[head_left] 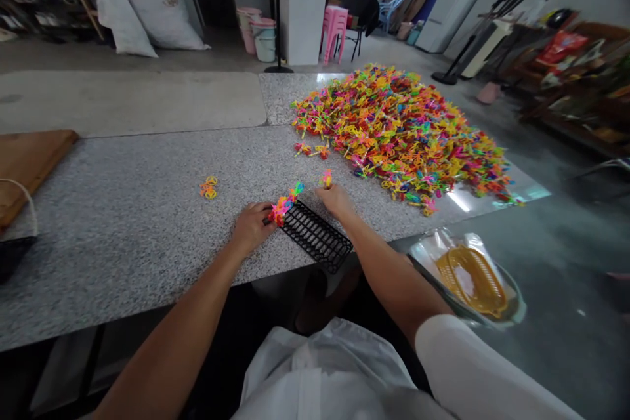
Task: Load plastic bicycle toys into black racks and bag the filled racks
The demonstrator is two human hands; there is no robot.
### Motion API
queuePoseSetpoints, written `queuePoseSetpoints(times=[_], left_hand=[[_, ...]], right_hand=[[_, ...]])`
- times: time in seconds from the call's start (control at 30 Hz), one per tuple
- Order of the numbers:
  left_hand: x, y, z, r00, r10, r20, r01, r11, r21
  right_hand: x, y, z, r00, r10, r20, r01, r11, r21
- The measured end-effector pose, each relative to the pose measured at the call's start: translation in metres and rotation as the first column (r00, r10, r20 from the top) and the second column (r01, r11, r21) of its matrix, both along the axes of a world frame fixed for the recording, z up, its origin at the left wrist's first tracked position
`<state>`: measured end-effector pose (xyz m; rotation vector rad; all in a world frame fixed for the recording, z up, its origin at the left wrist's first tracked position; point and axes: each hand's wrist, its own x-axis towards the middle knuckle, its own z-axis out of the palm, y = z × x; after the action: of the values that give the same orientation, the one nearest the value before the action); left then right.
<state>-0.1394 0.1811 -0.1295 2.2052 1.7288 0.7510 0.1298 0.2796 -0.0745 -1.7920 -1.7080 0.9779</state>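
A black plastic rack (317, 233) with rows of openings lies in front of me, its near end reaching the table's front edge. My left hand (253, 228) is closed on the rack's far left end. A row of small colourful plastic toys (283, 209), pink, red, blue and green, stands along that end, right by my left fingers. Past the rack's right side, my right hand (337, 202) pinches a small yellow and pink plastic toy (326, 177) upright. Its lower part is hidden by my fingers.
A large heap of colourful plastic toys (398, 131) covers the right of the speckled table (147, 210). Loose yellow and orange pieces (209, 188) lie left. A wooden board (29, 164) is at the left edge. A yellow basket (472, 279) sits low on the right.
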Motion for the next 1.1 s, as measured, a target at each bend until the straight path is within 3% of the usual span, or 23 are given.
queuePoseSetpoints(times=[0.1, 0.23, 0.4, 0.6, 1.1], left_hand=[[0.000, 0.000, 0.000, 1.000, 0.004, -0.004, -0.004, 1.000, -0.002], [-0.002, 0.000, 0.001, 1.000, -0.018, -0.020, 0.018, 1.000, 0.006], [-0.001, 0.000, 0.002, 0.999, -0.023, -0.043, 0.024, 1.000, 0.012], [0.000, 0.000, 0.001, 0.999, -0.026, -0.039, 0.026, 1.000, 0.013], [0.002, -0.002, 0.004, 1.000, -0.002, -0.019, 0.002, 0.999, 0.032]], right_hand=[[-0.005, -0.021, -0.002, 0.980, 0.094, -0.175, -0.094, 0.996, 0.007], [-0.016, -0.033, 0.007, 0.957, 0.217, -0.193, -0.221, 0.975, 0.005], [-0.024, -0.027, 0.016, 0.946, 0.325, -0.003, -0.324, 0.940, -0.105], [-0.030, -0.023, 0.009, 0.875, 0.370, 0.311, -0.387, 0.922, -0.007], [-0.044, -0.034, 0.008, 0.784, 0.329, 0.526, -0.408, 0.912, 0.036]])
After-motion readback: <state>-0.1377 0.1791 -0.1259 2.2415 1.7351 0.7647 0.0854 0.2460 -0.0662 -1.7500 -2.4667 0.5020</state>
